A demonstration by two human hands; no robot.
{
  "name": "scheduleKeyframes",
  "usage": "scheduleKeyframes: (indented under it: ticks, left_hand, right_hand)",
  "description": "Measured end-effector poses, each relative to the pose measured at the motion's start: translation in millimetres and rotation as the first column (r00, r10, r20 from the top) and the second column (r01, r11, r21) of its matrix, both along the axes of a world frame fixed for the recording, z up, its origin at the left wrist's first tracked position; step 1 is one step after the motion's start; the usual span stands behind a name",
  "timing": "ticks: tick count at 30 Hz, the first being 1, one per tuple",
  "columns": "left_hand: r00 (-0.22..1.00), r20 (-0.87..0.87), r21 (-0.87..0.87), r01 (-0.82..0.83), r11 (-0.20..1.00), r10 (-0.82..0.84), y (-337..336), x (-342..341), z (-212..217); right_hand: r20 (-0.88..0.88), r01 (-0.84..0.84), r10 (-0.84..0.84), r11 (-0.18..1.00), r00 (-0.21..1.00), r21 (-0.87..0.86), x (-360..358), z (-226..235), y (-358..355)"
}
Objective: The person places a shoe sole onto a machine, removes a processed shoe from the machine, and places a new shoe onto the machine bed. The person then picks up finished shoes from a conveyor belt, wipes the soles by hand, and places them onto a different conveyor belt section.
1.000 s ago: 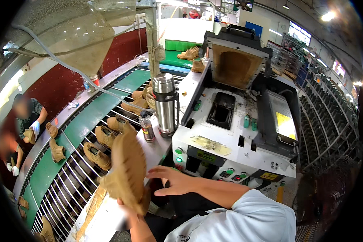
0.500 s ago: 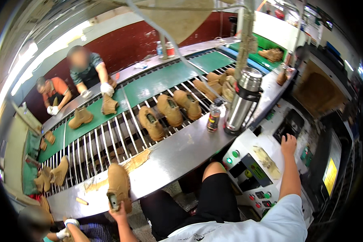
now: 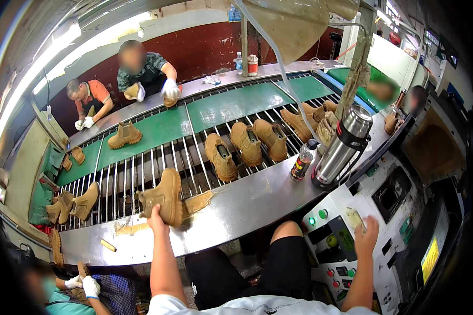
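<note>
My left hand [image 3: 156, 219] is closed round the ankle part of a tan ankle boot [image 3: 167, 195], above the metal ledge by the rollers. The boot is tilted with its toe up and its ridged sole toward the right. My right hand [image 3: 367, 236] is over the white control panel [image 3: 320, 202], fingers apart, with nothing seen in it. Beside its fingers is a pale worn patch [image 3: 353, 219] on the panel, partly covered by the hand. Several tan boots [image 3: 245, 143] stand on the rollers ahead, and another boot [image 3: 125, 135] is on the green belt.
A steel flask [image 3: 347, 144] and a dark drink bottle [image 3: 303, 161] stand at the ledge's right end. A small yellow-handled tool [image 3: 108, 245] lies left on the ledge [image 3: 231, 220]. A hose [image 3: 278, 63] hangs over the conveyor. Two co-workers [image 3: 147, 68] work across it, another person at lower left.
My left hand has raised the boot and turned it, sole now rightward. My right hand has drawn back from the machine's dark opening. The co-worker opposite has lifted a boot off the belt.
</note>
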State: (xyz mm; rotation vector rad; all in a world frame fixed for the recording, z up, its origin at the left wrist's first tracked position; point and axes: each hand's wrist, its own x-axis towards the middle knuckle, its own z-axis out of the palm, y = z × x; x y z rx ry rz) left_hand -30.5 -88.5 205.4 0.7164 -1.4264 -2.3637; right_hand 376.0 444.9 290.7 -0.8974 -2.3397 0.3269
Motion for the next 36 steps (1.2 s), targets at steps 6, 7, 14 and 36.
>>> scheduleKeyframes:
  ticks: [6,7,14,36]
  left_hand:
    - [0.989,-0.087,-0.168,0.101,0.981,-0.116,54,-112,8]
    - [0.987,-0.105,-0.236,0.097,0.967,-0.124,60,-127,3]
    - [0.981,0.080,-0.753,0.176,0.634,-0.177,117,-136,-63]
    - [0.970,0.060,-0.904,0.153,0.400,-0.236,-82,-397,-35]
  right_hand:
    - [-0.014,0.006,-0.008,0.996,1.000,-0.091,37,16,-72]
    - [-0.024,0.054,-0.059,0.985,0.998,-0.162,38,11,-74]
    - [-0.018,-0.237,0.242,0.931,0.970,-0.277,-62,-47,-131]
    - [0.212,-0.715,0.711,0.696,0.671,-0.071,-482,-168,-311]
